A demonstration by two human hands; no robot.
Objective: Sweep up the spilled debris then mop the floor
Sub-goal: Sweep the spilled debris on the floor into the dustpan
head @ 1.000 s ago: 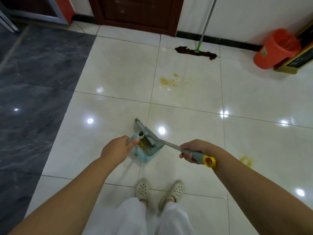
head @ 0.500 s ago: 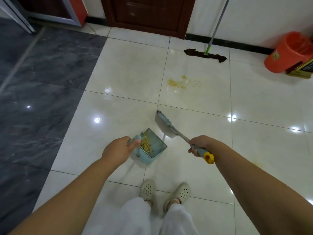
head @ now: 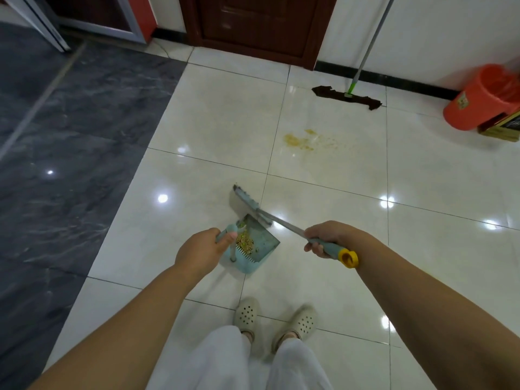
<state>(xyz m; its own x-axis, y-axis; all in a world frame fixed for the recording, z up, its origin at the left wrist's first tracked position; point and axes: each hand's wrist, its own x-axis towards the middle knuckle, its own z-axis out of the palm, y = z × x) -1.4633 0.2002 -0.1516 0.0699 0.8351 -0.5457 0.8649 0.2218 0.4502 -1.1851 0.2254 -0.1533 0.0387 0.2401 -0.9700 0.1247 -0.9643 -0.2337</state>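
My left hand (head: 200,250) grips the handle of a light blue dustpan (head: 260,243) held just above the floor, with a small heap of yellowish debris (head: 244,241) inside it. My right hand (head: 327,237) grips the teal, yellow-capped handle of a small broom (head: 247,200); its head sits just beyond the dustpan's far edge. A patch of yellow spilled debris (head: 298,142) lies on the cream tiles farther ahead. A flat mop (head: 347,97) with a dark cloth and a green-jointed pole leans against the far wall.
An orange bucket (head: 484,97) stands at the far right beside a dark framed object (head: 503,128). A brown door (head: 253,23) is straight ahead. Dark grey marble flooring (head: 64,130) covers the left side. My feet in pale clogs (head: 277,319) stand just behind the dustpan.
The broom head lifted out of the dustpan, swung forward, then came back toward its far edge. The view has moved closer to the debris patch and the mop.
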